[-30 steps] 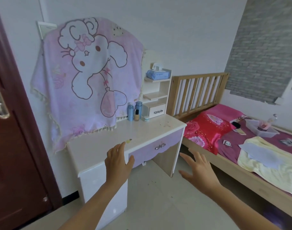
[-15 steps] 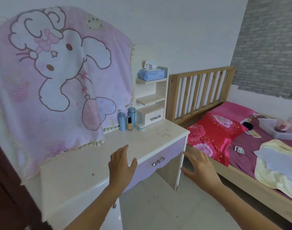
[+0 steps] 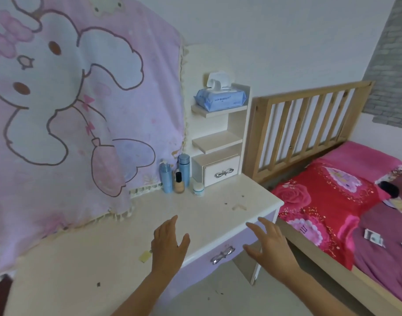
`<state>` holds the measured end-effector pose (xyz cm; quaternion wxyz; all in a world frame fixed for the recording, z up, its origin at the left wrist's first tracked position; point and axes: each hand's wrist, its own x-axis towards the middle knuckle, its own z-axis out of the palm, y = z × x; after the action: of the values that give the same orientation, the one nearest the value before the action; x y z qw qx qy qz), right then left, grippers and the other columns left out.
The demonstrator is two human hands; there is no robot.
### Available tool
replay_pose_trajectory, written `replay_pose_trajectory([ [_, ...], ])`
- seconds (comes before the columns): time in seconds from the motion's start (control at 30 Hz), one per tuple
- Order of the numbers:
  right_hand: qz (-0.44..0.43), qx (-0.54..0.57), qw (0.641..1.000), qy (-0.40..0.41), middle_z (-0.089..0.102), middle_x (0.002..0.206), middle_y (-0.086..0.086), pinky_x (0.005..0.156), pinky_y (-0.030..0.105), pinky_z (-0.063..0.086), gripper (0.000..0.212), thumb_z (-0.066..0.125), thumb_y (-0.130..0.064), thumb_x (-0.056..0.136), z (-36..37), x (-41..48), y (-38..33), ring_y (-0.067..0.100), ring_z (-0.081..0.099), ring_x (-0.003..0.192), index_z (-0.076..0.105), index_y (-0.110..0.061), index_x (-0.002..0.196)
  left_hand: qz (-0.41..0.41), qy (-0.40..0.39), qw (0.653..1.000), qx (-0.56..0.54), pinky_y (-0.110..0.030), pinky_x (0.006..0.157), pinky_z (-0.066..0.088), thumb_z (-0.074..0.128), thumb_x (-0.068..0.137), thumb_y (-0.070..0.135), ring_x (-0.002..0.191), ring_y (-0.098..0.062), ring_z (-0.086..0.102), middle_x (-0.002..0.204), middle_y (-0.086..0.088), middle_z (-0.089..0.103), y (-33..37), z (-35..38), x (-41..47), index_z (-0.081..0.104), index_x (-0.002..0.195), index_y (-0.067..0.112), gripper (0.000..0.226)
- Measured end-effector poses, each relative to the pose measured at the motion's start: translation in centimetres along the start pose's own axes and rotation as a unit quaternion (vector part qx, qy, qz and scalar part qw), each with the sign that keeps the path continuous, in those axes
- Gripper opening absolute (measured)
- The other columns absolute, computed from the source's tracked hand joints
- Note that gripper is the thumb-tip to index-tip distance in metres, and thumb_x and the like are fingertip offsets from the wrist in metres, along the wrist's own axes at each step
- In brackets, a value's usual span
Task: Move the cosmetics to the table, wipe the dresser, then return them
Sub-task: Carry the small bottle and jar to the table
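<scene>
A cream dresser (image 3: 86,252) with a lilac drawer stands in front of me. At the back of its top stand the cosmetics: a light blue bottle (image 3: 166,179), a taller blue bottle (image 3: 184,166), a beige foundation bottle with a black cap (image 3: 179,184) and a small white jar (image 3: 198,189). My left hand (image 3: 169,242) hovers open over the dresser's front edge, holding nothing. My right hand (image 3: 269,246) is open beyond the dresser's right front corner, fingers spread, also empty. Both hands are well short of the cosmetics. Small crumbs and a stain mark the top.
A pink cartoon blanket (image 3: 65,115) hangs over the mirror and drapes onto the dresser's back. A small shelf unit (image 3: 218,142) with a little drawer carries a blue wipes pack (image 3: 220,99). A wooden bed (image 3: 309,124) with red and pink bedding stands right of the dresser.
The view has moved closer to the dresser and the door has left the frame. Both hands have stayed open and advanced toward the dresser top.
</scene>
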<state>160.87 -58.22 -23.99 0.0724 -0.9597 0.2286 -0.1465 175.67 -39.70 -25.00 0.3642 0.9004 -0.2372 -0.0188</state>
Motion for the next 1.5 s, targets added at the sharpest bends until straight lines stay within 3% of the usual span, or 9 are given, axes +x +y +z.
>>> replay_pose_trajectory([
  [0.1, -0.01, 0.006, 1.0, -0.006, 0.064, 0.105, 0.019, 0.059, 0.045, 0.055, 0.062, 0.089, -0.033, 0.048, 2.1, 4.6, 0.1, 0.038, 0.065, 0.09, 0.066, -0.018, 0.103, -0.025, 0.018, 0.999, -0.009, -0.036, 0.107, 0.025, 0.047, 0.092, 0.027, 0.135, -0.022, 0.025, 0.146, -0.004, 0.032, -1.3, 0.7, 4.5, 0.026, 0.141, 0.016, 0.055],
  [0.2, -0.001, 0.058, 0.998, -0.023, 0.043, 0.136, 0.017, 0.093, 0.05, 0.043, 0.056, 0.072, -0.033, 0.075, 2.9, 9.5, -1.2, 0.037, 0.042, 0.124, 0.052, -0.019, 0.125, -0.046, 0.027, 0.998, -0.02, -0.036, 0.106, 0.027, 0.049, 0.091, 0.027, 0.134, -0.024, 0.027, 0.144, -0.005, 0.035, -2.5, 1.1, 9.1, 0.027, 0.141, 0.015, 0.055],
  [0.27, -0.006, 0.06, 0.997, -0.037, 0.035, 0.143, 0.013, 0.101, 0.047, 0.036, 0.056, 0.064, -0.036, 0.081, 3.6, 12.6, -1.8, 0.033, 0.032, 0.131, 0.046, -0.021, 0.131, -0.059, 0.02, 0.998, -0.021, -0.035, 0.106, 0.027, 0.049, 0.092, 0.027, 0.133, -0.024, 0.027, 0.144, -0.005, 0.035, -3.1, 1.7, 11.9, 0.027, 0.141, 0.015, 0.056],
  [0.37, 0.003, 0.081, 0.997, -0.021, 0.041, 0.139, 0.014, 0.099, 0.05, 0.038, 0.056, 0.07, -0.035, 0.076, 5.0, 16.8, -2.4, 0.035, 0.04, 0.127, 0.052, -0.019, 0.126, -0.07, 0.009, 0.997, -0.032, -0.034, 0.106, 0.027, 0.049, 0.092, 0.027, 0.134, -0.023, 0.027, 0.145, -0.005, 0.033, -4.2, 2.7, 15.7, 0.026, 0.141, 0.014, 0.056],
  [0.67, 0.025, 0.108, 0.976, -0.189, 0.013, 0.15, -0.003, 0.11, 0.03, 0.022, 0.057, 0.047, -0.045, 0.089, 12.5, 21.6, -1.1, 0.017, 0.013, 0.138, 0.023, -0.032, 0.14, -0.129, -0.039, 0.99, -0.04, -0.033, 0.104, 0.028, 0.051, 0.091, 0.023, 0.129, -0.024, 0.033, 0.143, -0.009, 0.036, -7.0, 7.5, 21.7, 0.028, 0.14, 0.012, 0.056],
  [1.0, -0.043, 0.155, 0.952, -0.261, 0.015, 0.15, 0.0, 0.109, 0.029, 0.023, 0.058, 0.048, -0.041, 0.09, 17.8, 31.1, 1.2, 0.016, 0.016, 0.138, 0.022, -0.03, 0.14, -0.215, 0.005, 0.976, -0.044, -0.037, 0.104, 0.037, 0.058, 0.087, 0.023, 0.126, -0.025, 0.04, 0.14, -0.009, 0.038, -5.7, 12.1, 29.0, 0.03, 0.139, 0.01, 0.061],
  [1.33, -0.105, 0.199, 0.924, -0.309, 0.019, 0.148, 0.003, 0.108, 0.026, 0.025, 0.06, 0.053, -0.032, 0.089, 22.6, 36.2, 1.0, 0.019, 0.021, 0.135, 0.022, -0.026, 0.141, -0.272, 0.042, 0.961, -0.03, -0.028, 0.088, 0.04, 0.065, 0.081, 0.022, 0.112, -0.025, 0.048, 0.124, -0.01, 0.051, -6.2, 15.1, 32.6, 0.044, 0.126, 0.011, 0.051],
  [1.5, -0.115, 0.227, 0.911, -0.326, 0.027, 0.142, 0.009, 0.106, 0.027, 0.029, 0.057, 0.054, -0.019, 0.087, 24.0, 37.0, 0.7, 0.024, 0.029, 0.132, 0.031, -0.021, 0.139, -0.302, 0.079, 0.95, -0.023, -0.036, 0.09, 0.044, 0.067, 0.079, 0.027, 0.107, -0.026, 0.05, 0.115, -0.009, 0.053, -5.9, 16.4, 33.5, 0.049, 0.115, 0.009, 0.045],
])
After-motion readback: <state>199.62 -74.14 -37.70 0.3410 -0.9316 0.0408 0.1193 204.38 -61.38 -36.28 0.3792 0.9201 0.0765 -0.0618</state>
